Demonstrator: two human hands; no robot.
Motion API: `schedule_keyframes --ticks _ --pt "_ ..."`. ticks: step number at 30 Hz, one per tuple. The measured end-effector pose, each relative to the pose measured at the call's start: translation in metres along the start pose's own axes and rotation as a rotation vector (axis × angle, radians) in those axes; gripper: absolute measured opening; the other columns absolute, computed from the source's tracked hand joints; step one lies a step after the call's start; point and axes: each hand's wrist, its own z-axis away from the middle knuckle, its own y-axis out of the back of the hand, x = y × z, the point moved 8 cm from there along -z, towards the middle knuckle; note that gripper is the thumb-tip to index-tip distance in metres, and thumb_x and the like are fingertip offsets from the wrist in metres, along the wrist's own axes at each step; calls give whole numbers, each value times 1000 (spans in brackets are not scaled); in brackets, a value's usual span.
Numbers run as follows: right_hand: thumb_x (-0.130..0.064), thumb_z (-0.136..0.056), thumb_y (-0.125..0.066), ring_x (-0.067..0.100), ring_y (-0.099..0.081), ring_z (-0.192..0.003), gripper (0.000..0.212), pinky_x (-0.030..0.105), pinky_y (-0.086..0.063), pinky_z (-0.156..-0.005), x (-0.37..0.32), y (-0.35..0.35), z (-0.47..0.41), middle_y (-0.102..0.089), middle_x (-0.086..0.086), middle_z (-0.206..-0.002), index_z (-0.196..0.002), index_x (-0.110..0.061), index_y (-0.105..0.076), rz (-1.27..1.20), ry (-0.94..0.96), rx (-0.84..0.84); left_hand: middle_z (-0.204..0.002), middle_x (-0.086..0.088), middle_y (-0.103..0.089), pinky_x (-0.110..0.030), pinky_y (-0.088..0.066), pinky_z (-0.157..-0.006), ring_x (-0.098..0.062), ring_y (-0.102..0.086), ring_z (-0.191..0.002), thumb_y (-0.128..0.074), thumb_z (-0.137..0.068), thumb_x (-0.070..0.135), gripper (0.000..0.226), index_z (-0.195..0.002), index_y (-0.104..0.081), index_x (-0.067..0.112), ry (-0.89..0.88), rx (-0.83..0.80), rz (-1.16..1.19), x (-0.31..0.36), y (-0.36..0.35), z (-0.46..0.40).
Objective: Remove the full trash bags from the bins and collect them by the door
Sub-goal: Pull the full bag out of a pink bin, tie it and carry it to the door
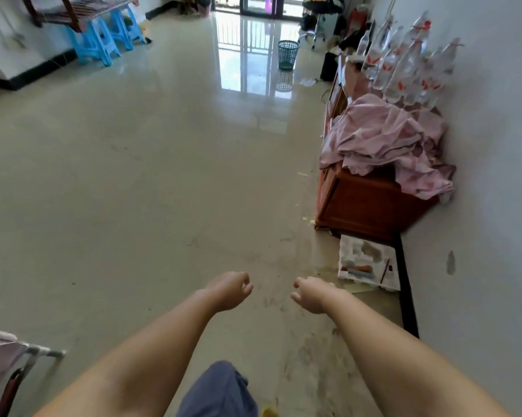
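One teal mesh bin (288,54) stands far down the glossy tiled floor (139,182), near the glass doors (261,4), well apart from our hands; we cannot tell whether it holds a bag. We stretch both arms forward over the floor, the left hand (228,291) and right hand (312,294) each loosely curled and holding nothing. To our right, pink cloth (383,142) drapes over a wooden cabinet (371,206) against the wall, with clear bottles (404,64) behind. Blue stools (103,40) sit far left.

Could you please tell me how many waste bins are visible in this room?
2: a green mesh bin on the far floor, and a pink bin near the balcony door. Others may be hidden.
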Motion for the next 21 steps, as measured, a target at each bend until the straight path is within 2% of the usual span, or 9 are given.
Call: schedule_keyframes --ticks 5,8,12,16,21 --pt "-39 -98 -34 33 -46 -124 49 43 -39 -104 -28 80 -101 -44 16 -139 -138 -11 -37 52 90 -1 -117 -10 -60 -35 -48 -84 -26 -58 -100 -38 -97 38 36 -117 -55 14 42 41 82 -39 67 -88" --pt "-39 -99 -34 33 -46 -124 49 39 -40 -102 -51 145 -167 -43 17 -139 -138 -9 -36 57 128 28 -119 -12 -59 -38 -47 -91 -29 -56 -104 -39 -96 36 34 -114 -56 13 72 55 81 -75 123 -150" --pt "-39 -99 -33 33 -45 -125 49 39 -38 -103 -81 242 -243 -40 17 -140 -139 -11 -35 22 143 59 -119 -14 -57 -35 -45 -90 -30 -55 -104 -38 -97 33 34 -113 -56 9 108 45 57 -115 213 -232" --pt "-39 -99 -31 34 -46 -124 49 40 -39 -103 -91 324 -308 -42 18 -139 -138 -10 -35 33 147 91 -117 -16 -57 -35 -45 -87 -31 -56 -101 -36 -98 33 37 -112 -56 6 91 50 26 -122 293 -306" --pt "-41 -99 -32 33 -47 -123 49 42 -41 -101 -68 400 -399 -43 15 -138 -138 -11 -36 50 112 65 -118 -14 -60 -36 -47 -90 -31 -57 -105 -37 -97 34 37 -113 -58 8 43 26 -20 -111 358 -409"
